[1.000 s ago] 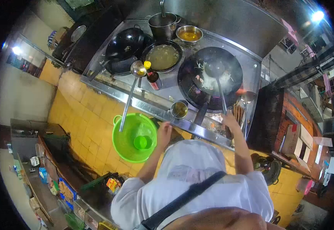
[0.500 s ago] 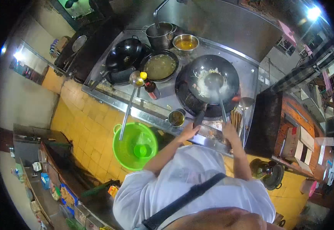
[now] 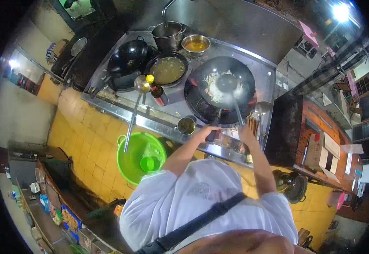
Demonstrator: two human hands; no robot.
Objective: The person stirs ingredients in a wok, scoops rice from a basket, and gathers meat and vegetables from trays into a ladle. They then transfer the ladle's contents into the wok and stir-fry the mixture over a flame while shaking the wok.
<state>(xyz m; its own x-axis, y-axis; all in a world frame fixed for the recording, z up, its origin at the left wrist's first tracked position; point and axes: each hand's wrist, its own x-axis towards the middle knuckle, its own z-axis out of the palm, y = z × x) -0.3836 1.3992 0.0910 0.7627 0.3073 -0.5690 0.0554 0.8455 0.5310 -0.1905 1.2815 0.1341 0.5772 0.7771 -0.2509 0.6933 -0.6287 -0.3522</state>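
Observation:
My left hand (image 3: 206, 133) is closed round the dark handle of a black wok (image 3: 240, 67), which sits tilted over a burner. In my right hand (image 3: 246, 135) is the long metal handle of a ladle (image 3: 227, 83). The ladle's bowl rests inside the wok, among pale, shredded-looking food (image 3: 213, 94) whose kind I cannot make out. Haze hangs over the wok. A small metal pot (image 3: 186, 126) stands left of my left hand. Beside my right hand lie a bundle of thin sticks (image 3: 252, 123) and a second ladle (image 3: 263, 107).
Left on the stove are a sauce bottle (image 3: 159, 95), a ladle over the edge (image 3: 134, 114), a pan of cloudy liquid (image 3: 166, 70), a black wok (image 3: 128, 57), a stockpot (image 3: 167, 37) and a bowl of yellow liquid (image 3: 196, 44). A green basket (image 3: 125, 163) stands below.
The whole view has shifted slightly. Both hands have moved a little forward, towards the stove, with the wok and the ladle still in them. The food has spread leftward in the wok.

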